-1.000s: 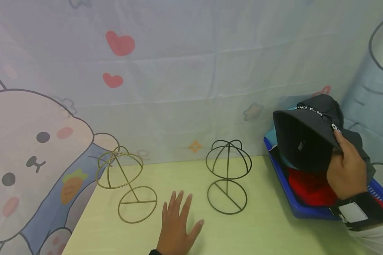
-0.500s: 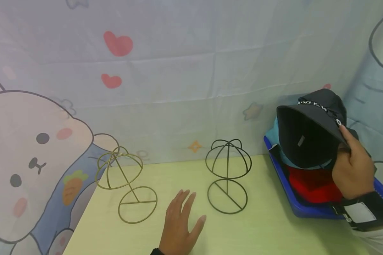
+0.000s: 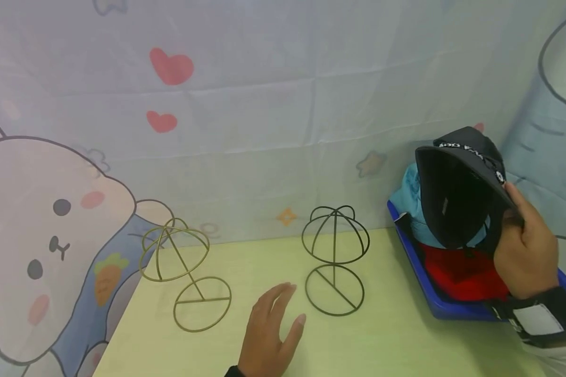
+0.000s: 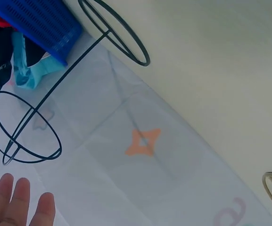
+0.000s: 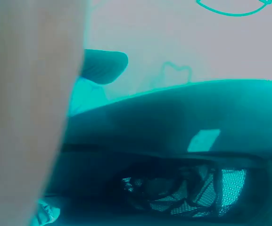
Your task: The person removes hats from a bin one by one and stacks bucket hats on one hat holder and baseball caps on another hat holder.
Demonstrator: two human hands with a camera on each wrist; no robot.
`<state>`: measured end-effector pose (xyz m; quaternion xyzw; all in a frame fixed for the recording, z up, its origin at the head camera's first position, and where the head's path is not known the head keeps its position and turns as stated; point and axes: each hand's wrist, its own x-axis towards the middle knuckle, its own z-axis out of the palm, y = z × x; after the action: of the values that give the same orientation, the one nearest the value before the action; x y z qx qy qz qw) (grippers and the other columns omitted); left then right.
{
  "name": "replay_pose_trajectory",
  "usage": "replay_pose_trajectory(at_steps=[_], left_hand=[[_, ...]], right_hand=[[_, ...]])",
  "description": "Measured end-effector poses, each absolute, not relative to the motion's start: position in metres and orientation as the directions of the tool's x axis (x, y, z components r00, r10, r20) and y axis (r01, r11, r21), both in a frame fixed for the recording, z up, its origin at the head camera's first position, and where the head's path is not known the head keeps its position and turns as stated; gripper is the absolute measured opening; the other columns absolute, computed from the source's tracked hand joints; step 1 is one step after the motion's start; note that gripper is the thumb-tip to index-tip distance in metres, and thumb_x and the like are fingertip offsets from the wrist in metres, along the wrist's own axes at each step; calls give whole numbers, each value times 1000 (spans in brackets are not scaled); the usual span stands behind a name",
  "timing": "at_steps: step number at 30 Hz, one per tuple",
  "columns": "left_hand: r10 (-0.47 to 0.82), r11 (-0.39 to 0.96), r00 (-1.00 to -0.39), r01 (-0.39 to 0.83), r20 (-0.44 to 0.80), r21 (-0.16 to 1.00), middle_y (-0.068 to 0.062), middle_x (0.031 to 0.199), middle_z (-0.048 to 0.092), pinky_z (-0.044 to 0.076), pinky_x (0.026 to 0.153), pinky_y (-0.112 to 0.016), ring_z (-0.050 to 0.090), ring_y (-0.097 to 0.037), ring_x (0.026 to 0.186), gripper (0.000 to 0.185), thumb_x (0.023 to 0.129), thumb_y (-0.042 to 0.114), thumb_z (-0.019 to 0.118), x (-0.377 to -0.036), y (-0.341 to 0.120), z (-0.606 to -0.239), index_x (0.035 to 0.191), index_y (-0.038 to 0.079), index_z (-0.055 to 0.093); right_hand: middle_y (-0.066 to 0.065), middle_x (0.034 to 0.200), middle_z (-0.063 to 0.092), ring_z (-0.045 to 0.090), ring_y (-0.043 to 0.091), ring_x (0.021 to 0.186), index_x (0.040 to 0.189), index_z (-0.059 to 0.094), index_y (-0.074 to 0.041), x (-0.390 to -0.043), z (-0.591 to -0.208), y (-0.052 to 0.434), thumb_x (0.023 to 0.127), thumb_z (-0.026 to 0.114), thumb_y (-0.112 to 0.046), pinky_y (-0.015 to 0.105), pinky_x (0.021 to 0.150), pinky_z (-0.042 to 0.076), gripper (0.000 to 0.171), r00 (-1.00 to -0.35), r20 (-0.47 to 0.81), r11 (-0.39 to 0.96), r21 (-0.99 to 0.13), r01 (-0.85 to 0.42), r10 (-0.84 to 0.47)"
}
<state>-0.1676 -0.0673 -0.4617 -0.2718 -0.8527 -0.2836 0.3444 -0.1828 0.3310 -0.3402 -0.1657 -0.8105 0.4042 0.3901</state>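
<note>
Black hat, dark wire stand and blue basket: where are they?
black hat (image 3: pixel 455 201), head view, on its dark inside.
dark wire stand (image 3: pixel 335 234), head view, on its domed top.
blue basket (image 3: pixel 412 259), head view, on its left rim.

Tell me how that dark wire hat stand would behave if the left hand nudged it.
The dark wire stand is thin open wire, so probably light and easily slid. Its dome sits high on one slim stem over a flat ring base, so a push near the top might tip it. The left hand rests close by.

Pale green table (image 3: pixel 396 340): gold wire stand (image 3: pixel 186 275), dark wire stand (image 3: pixel 335 262), blue basket (image 3: pixel 412 262).
</note>
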Motion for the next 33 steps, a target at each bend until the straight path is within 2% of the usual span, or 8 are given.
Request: replay_pose_trajectory(at_steps=[5,8,12,16,19,27,30,33], left_hand=[[260,666,-643,660,721,349,-1,136,61,55,94,-44,61,-19,123,45,96,26,65,-165,-64,-458,140,17,57],[259,634,-635,680,728,368,-2,134,61,55,95,-44,62,-20,122,44,96,24,65,-165,-61,-456,139,17,57],[258,609,-639,690,724,392,-1,133,61,56,96,-42,62,-19,121,41,98,22,64,-165,-59,-455,138,17,58],[254,582,-704,659,663,477,3,136,59,55,100,-39,59,-15,127,41,100,24,62,-162,-58,-452,140,21,56],[252,561,-733,643,632,522,6,137,58,54,101,-38,58,-13,128,40,101,25,61,-160,-56,-449,141,24,55],[238,526,-736,646,634,553,7,134,60,56,97,-38,61,-12,123,38,101,23,60,-158,-50,-443,139,25,56],[241,518,-740,646,628,562,7,134,60,56,98,-37,61,-11,123,37,102,24,59,-157,-49,-441,139,25,56],[254,502,-740,651,622,569,6,135,59,55,99,-37,60,-12,125,37,103,23,58,-156,-49,-438,139,22,56]], right_hand=[[-12,147,51,24,7,52,149,44,-43,-178,-337,329,106,32,-21,25,52,22,49,-632,498,619,-784,-36,594],[-12,104,62,22,8,48,149,43,-45,-173,-332,326,107,33,-22,26,46,21,49,-631,466,599,-801,-2,620],[-4,71,32,22,10,45,150,41,-46,-167,-327,323,108,33,-25,26,42,21,48,-635,454,598,-802,14,624],[-13,111,60,26,10,52,151,35,-50,-163,-326,322,109,30,-26,25,45,25,49,-649,470,623,-782,7,598],[-22,153,42,35,4,67,152,31,-51,-160,-324,320,109,29,-24,13,61,37,51,-653,481,626,-780,-14,585],[-21,157,40,54,2,116,151,34,-48,-152,-321,306,109,29,-21,20,117,35,50,-621,532,619,-780,-94,575],[-19,157,41,45,6,140,151,36,-47,-150,-319,302,110,29,-21,35,125,28,50,-616,545,616,-779,-121,568],[-15,151,51,53,0,126,149,43,-45,-147,-319,299,109,31,-21,30,121,35,48,-606,546,607,-785,-126,579]])
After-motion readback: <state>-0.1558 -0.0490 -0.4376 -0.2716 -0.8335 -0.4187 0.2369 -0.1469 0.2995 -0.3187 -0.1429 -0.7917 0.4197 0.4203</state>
